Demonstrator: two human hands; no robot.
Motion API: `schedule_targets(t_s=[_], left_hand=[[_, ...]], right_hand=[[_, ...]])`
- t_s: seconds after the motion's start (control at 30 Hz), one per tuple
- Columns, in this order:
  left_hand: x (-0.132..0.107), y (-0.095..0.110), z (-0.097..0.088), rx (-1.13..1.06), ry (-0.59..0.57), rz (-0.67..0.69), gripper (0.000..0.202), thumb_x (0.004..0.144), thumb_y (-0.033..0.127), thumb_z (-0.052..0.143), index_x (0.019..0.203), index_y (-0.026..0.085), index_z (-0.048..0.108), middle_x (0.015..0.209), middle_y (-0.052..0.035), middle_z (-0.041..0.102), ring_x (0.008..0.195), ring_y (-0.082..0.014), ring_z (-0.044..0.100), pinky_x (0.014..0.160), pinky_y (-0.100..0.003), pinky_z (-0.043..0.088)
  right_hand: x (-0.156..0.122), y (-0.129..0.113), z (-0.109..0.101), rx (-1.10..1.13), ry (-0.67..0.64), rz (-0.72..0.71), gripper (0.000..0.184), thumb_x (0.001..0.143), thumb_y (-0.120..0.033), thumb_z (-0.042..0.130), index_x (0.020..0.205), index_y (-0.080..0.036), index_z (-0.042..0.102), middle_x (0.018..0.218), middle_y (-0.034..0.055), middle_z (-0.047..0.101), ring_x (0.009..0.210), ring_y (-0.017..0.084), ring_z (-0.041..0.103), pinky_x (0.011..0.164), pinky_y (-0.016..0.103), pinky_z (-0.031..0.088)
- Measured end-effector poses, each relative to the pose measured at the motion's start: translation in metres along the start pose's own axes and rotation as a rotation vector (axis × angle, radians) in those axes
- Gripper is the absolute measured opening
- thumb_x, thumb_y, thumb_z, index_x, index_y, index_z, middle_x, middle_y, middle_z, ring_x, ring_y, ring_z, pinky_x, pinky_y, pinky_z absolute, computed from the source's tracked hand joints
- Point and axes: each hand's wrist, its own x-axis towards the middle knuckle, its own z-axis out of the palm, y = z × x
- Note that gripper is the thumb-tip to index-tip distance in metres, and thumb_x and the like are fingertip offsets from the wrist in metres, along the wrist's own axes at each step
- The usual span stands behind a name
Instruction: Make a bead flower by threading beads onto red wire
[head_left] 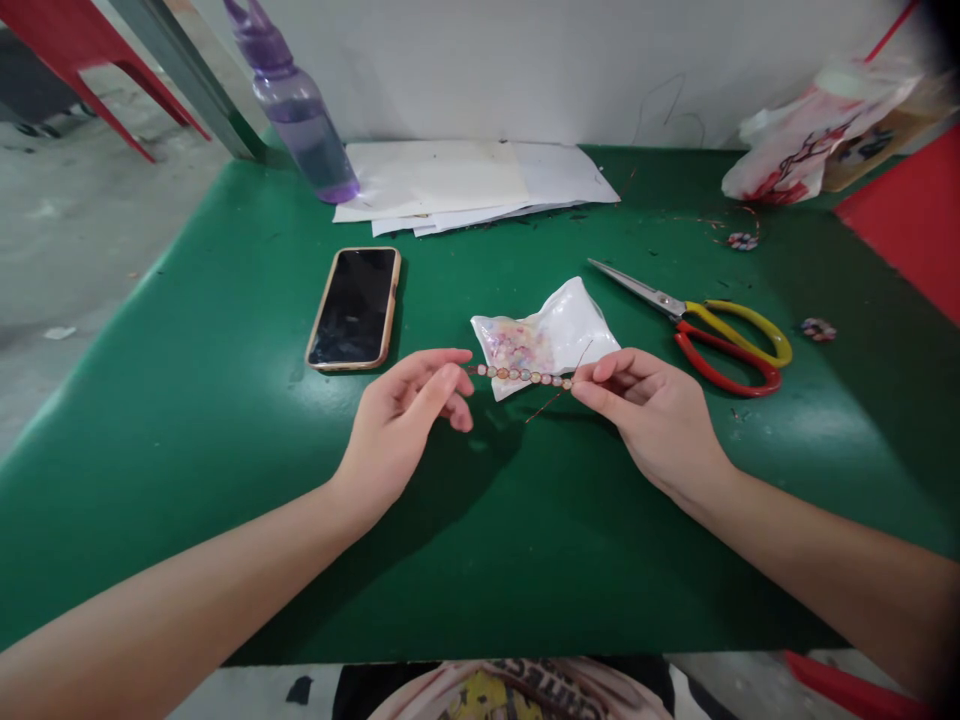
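Extending above the desk (450, 590), a beaded wire (525, 376) was pinched by the left hand (405, 415) and right hand (660, 410).

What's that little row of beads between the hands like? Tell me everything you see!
The row of beads looks small, rounded and shiny, in pinkish, orange and pale colours, on a thin coppery strand like wire. It stretches nearly straight, dipping slightly rightward, in front of the white packet. The right hand pinches its right end, where loose strand sticks out; the other end reaches the left hand's fingers.
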Motion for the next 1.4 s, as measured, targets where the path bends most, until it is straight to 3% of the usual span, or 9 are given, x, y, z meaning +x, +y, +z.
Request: schedule_targets(t_s=[0.1, 0.17, 0.23, 0.37, 0.77, 1.07, 1.4], left_hand=[[-0.006, 0.003, -0.002, 0.309, 0.016, 0.158, 0.041, 0.089, 0.027, 0.046, 0.130, 0.020, 0.041, 0.068, 0.0025, 0.053, 0.049, -0.0071, 0.047, 0.046, -0.020, 0.042], [-0.011, 0.003, -0.001, 0.591, 0.000, 0.374, 0.064, 0.087, 0.022, 0.048, 0.143, 0.018, 0.017, 0.061, 0.0046, 0.054, 0.047, -0.0088, 0.047, 0.047, -0.021, 0.041], [-0.016, 0.001, 0.000, 0.859, -0.068, 0.576, 0.074, 0.085, 0.023, 0.049, 0.145, 0.013, 0.005, 0.054, 0.0060, 0.054, 0.045, -0.0106, 0.047, 0.046, -0.023, 0.037], [-0.020, -0.005, 0.003, 1.173, -0.140, 0.631, 0.075, 0.088, 0.031, 0.046, 0.144, 0.008, 0.002, 0.048, 0.0064, 0.053, 0.041, -0.0136, 0.048, 0.042, -0.025, 0.030], [-0.020, -0.005, 0.004, 1.210, -0.110, 0.631, 0.069, 0.089, 0.031, 0.044, 0.143, 0.007, 0.009, 0.048, 0.0073, 0.052, 0.041, -0.0132, 0.049, 0.043, -0.026, 0.032], [-0.020, -0.008, 0.004, 1.209, -0.129, 0.685, 0.059, 0.087, 0.027, 0.045, 0.138, 0.006, 0.023, 0.050, 0.0057, 0.056, 0.042, -0.0130, 0.049, 0.043, -0.026, 0.035], [-0.019, -0.008, 0.004, 1.176, -0.173, 0.706, 0.057, 0.087, 0.025, 0.047, 0.137, 0.007, 0.026, 0.053, 0.0065, 0.056, 0.043, -0.0133, 0.049, 0.045, -0.029, 0.037]], right_hand=[[0.000, 0.000, 0.000, 0.005, -0.006, 0.014, 0.021, 0.068, -0.029, 0.074, 0.075, -0.022, 0.055, 0.081, 0.0002, 0.066, 0.079, 0.015, 0.063, 0.078, 0.031, 0.052], [0.000, 0.000, 0.000, 0.015, -0.001, 0.012, 0.020, 0.068, -0.028, 0.074, 0.075, -0.023, 0.056, 0.081, 0.0000, 0.065, 0.079, 0.014, 0.063, 0.079, 0.031, 0.051], [0.000, 0.001, 0.000, 0.016, 0.008, 0.003, 0.020, 0.069, -0.028, 0.073, 0.075, -0.023, 0.055, 0.082, 0.0003, 0.065, 0.080, 0.015, 0.063, 0.080, 0.032, 0.052], [0.001, 0.002, 0.000, 0.010, 0.031, -0.002, 0.022, 0.069, -0.030, 0.073, 0.076, -0.023, 0.054, 0.083, 0.0014, 0.065, 0.083, 0.016, 0.063, 0.083, 0.035, 0.052], [0.002, 0.002, -0.001, 0.018, 0.021, 0.018, 0.022, 0.067, -0.030, 0.074, 0.075, -0.023, 0.054, 0.082, 0.0008, 0.066, 0.083, 0.016, 0.064, 0.082, 0.033, 0.052], [0.001, 0.001, 0.000, 0.037, 0.014, 0.038, 0.021, 0.068, -0.029, 0.074, 0.075, -0.024, 0.055, 0.083, 0.0004, 0.065, 0.083, 0.016, 0.063, 0.084, 0.034, 0.051], [0.001, 0.000, 0.000, 0.096, 0.000, 0.042, 0.018, 0.067, -0.023, 0.075, 0.074, -0.023, 0.058, 0.079, -0.0016, 0.064, 0.077, 0.012, 0.061, 0.077, 0.028, 0.050]])
